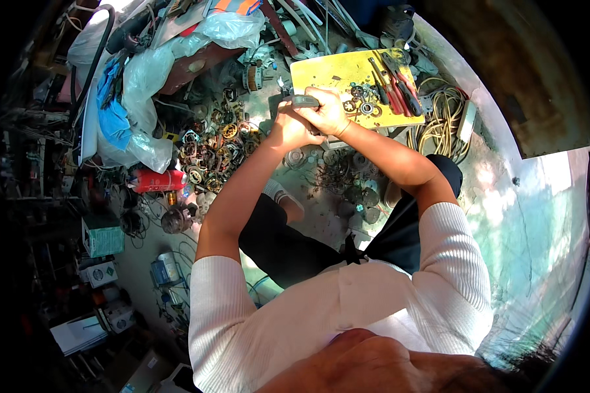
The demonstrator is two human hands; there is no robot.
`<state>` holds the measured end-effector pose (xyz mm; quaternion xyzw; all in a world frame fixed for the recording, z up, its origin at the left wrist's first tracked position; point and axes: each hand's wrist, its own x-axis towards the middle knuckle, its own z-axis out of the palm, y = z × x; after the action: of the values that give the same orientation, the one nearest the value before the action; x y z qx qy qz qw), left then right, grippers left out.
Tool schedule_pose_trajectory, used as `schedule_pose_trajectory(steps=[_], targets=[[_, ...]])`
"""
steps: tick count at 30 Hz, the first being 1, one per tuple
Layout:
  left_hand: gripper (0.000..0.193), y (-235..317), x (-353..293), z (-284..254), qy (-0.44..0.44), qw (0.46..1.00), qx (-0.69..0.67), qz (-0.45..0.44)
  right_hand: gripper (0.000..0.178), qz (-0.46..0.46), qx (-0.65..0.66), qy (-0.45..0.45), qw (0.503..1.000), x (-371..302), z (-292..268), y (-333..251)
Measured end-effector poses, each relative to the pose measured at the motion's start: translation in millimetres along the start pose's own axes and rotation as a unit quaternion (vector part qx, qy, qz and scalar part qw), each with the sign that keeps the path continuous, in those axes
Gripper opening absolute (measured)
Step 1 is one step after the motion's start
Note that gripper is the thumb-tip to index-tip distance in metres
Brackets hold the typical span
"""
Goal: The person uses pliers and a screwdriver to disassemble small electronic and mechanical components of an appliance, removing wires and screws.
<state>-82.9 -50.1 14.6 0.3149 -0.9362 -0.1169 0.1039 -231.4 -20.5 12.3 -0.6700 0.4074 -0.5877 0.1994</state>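
Both my hands are closed together in front of me, by the near left corner of a yellow board (328, 72). My left hand (294, 129) wraps round a dark grey object (303, 101) with a rounded end. Over the same object, my right hand (328, 112) presses from the right, its fingers curled. Most of the object is hidden by my hands, so its kind cannot be made out. On the board lie small metal rings and parts (366, 108), beside pliers and other hand tools with red and black handles (398, 95).
Left of my hands is a heap of small motor parts (226, 141). A red bottle (157, 181) and plastic bags (141, 98) lie farther left. Coiled cable (442, 114) rests right of the board. Wire and dark round parts (357, 190) lie between my legs.
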Motion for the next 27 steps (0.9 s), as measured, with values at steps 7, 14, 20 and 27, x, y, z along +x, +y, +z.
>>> schedule_pose_trajectory(steps=[7,14,20,27], targets=[[0.079,13,2,-15,-0.027,0.996,0.069,-0.04,0.04,0.451,0.442,0.059,0.773,49,-15,31],[0.082,15,13,-16,-0.02,0.997,0.071,-0.032,0.04,0.616,0.342,0.061,0.707,72,-8,69],[0.082,5,4,-11,-0.043,0.994,0.08,-0.056,0.03,0.52,0.301,0.153,0.785,65,8,21],[0.079,8,16,-12,-0.052,0.994,0.086,-0.045,0.028,0.324,0.305,0.174,0.878,42,5,34]])
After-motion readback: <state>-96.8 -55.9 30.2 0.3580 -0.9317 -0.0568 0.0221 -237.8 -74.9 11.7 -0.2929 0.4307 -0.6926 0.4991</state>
